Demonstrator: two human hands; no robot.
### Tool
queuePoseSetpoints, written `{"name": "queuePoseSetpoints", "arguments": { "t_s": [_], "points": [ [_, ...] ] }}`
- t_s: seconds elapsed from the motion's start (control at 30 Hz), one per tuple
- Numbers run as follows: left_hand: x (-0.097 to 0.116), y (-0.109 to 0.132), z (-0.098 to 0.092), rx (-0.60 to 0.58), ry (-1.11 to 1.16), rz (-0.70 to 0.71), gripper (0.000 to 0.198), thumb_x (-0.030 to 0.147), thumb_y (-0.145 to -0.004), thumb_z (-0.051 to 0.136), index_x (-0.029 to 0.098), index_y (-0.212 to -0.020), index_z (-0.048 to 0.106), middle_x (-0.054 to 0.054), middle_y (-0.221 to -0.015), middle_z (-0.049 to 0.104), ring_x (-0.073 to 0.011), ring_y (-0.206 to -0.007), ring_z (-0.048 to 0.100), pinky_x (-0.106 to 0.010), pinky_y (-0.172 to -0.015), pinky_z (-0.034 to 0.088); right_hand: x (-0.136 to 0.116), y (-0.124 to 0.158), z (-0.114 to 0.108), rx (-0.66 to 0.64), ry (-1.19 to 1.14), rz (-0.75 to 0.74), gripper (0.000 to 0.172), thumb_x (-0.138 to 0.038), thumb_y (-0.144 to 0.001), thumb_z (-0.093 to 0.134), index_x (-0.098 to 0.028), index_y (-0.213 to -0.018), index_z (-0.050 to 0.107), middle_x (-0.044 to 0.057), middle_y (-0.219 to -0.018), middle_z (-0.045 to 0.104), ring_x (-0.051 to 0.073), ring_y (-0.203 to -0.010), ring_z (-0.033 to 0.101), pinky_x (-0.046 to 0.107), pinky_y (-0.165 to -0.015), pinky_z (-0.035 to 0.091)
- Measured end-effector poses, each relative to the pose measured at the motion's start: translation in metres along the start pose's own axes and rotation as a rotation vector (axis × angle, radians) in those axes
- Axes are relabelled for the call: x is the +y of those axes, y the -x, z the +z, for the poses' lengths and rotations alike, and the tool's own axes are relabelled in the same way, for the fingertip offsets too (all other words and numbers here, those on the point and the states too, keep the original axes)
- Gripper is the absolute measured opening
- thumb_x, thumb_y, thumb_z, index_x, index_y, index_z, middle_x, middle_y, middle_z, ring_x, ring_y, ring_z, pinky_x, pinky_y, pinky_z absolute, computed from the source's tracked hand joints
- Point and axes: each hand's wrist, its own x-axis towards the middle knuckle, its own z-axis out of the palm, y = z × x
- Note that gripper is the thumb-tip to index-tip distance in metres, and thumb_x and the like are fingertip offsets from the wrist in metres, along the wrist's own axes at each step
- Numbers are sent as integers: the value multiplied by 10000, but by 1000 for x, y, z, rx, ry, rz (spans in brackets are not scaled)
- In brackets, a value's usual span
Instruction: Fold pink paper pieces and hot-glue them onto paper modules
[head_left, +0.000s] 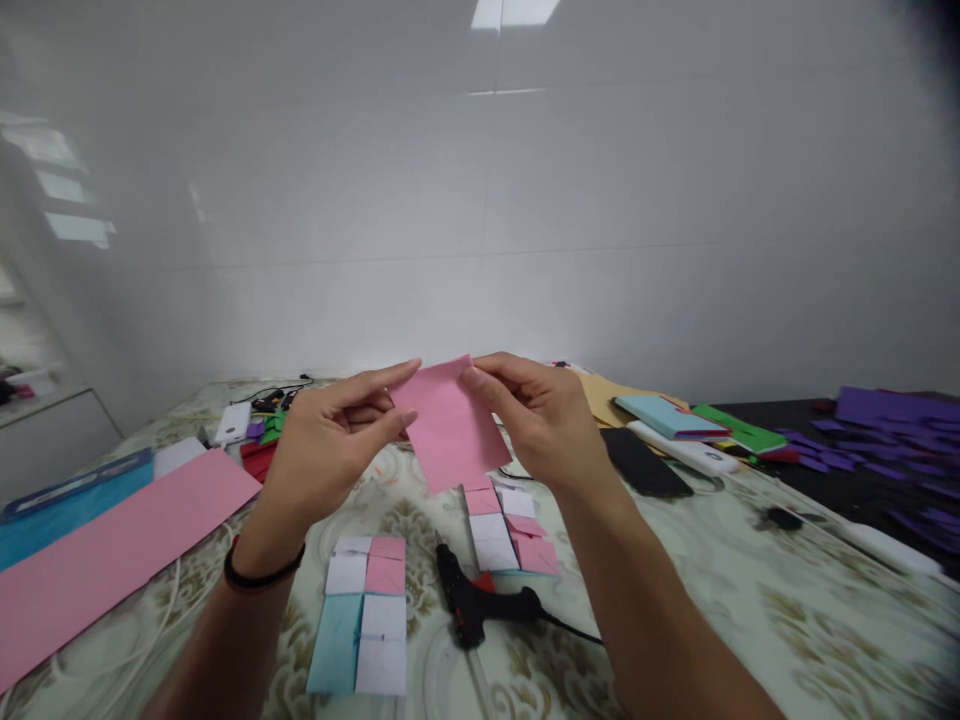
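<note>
Both hands hold up a small pink paper [452, 425] above the table. My left hand [330, 440] pinches its left edge between thumb and fingers. My right hand [536, 410] pinches its upper right corner. A black band circles my left wrist. Below the hands lie folded paper pieces in pink, white and light blue [365, 610] and a second folded set [506, 528]. A black glue gun [472, 598] lies between them, its cord running right.
A long pink sheet [112, 550] and a blue sheet [67, 510] lie at the left. A black phone [645, 462], stacked coloured papers [675, 415] and purple cut pieces [885, 430] sit at the right. A white tiled wall rises behind the patterned tablecloth [750, 600].
</note>
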Motion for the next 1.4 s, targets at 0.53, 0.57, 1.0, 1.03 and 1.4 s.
{"name": "queuePoseSetpoints", "arguments": {
  "t_s": [0.53,0.57,1.0,1.03,1.4],
  "points": [
    [2,4,0,-79,-125,30,112,326,-887,797,214,-890,799,-24,-870,823,-169,-784,768,-224,-692,601,-9,3,2,-287,37,30,237,-341,-971,668,-185,-831,779,14,-772,761,129,-687,636,234,-598,438],
    [3,3,0,-98,-134,31,113,324,-888,794,211,-895,792,-20,-855,817,-165,-779,765,-220,-691,598,-10,3,2,-305,52,14,228,-313,-972,663,-183,-824,777,11,-769,756,122,-684,631,230,-598,433],
    [4,1,-17,252,-266,143,91,228,-867,771,207,-778,763,44,-676,714,-83,-587,606,-167,-514,449,-6,0,-23,-439,4,62,258,-354,-947,700,-176,-761,725,25,-685,743,129,-607,683,236,-574,514],
    [3,0,-21,305,-274,146,80,234,-861,777,209,-785,767,45,-671,704,-83,-573,583,-173,-496,430,-5,-1,-27,-439,3,82,254,-361,-943,704,-178,-767,724,32,-687,751,139,-607,697,247,-575,529],
    [4,5,2,187,-258,217,76,212,-928,732,225,-858,758,46,-815,775,-98,-736,708,-178,-710,557,-1,0,7,-166,-102,-27,76,-269,-895,738,-195,-900,729,16,-884,768,140,-815,723,269,-774,577]
  ]
}}
